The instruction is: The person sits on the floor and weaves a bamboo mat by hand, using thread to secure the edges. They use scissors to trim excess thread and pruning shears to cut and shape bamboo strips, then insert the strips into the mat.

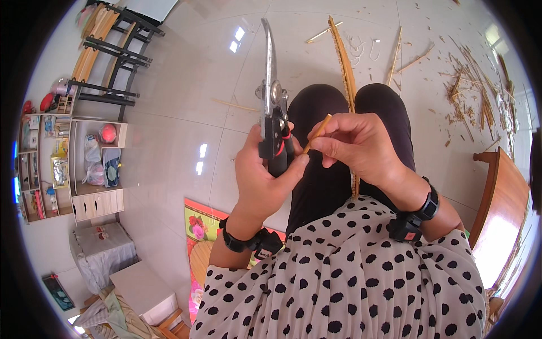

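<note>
My left hand (258,175) is closed round the black handles of a pair of shears (270,96). Their long metal blade points away from me, and a red band shows near the handles. Between the fingertips of my right hand (361,144) is a short thin yellow-brown stick (319,131), tilted up to the right. Its lower end meets my left thumb and forefinger. A long yellow-brown strip with a rough edge (345,65) runs from the floor between my knees toward my lap, below the right hand.
Loose sticks and broken bits (466,93) litter the tiled floor at the far right. A wooden piece of furniture (490,192) stands close on my right. At left are a shelf unit (99,204) and a folded black-framed rack (116,53). A flowered mat (197,226) lies by my left elbow.
</note>
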A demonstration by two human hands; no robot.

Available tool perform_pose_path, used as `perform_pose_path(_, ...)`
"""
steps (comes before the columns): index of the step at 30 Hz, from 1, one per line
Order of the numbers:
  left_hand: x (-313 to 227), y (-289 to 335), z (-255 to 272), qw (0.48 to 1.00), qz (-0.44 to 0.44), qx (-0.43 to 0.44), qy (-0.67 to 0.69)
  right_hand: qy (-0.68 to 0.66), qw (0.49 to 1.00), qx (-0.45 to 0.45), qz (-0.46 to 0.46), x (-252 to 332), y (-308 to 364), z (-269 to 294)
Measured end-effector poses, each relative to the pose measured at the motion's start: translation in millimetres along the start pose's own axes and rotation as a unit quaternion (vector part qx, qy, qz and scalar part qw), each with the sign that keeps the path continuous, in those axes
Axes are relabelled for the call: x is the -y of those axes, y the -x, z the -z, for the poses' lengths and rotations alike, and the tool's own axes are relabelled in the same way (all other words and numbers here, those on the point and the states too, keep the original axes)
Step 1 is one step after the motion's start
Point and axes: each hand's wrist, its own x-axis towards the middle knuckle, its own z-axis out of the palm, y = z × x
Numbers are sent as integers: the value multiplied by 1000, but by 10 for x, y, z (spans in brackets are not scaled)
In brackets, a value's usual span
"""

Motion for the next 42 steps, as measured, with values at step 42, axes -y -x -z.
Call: perform_pose_path(42,-59,-63,176,964,112,-34,237,-125,991,2,-53,48,-62,106)
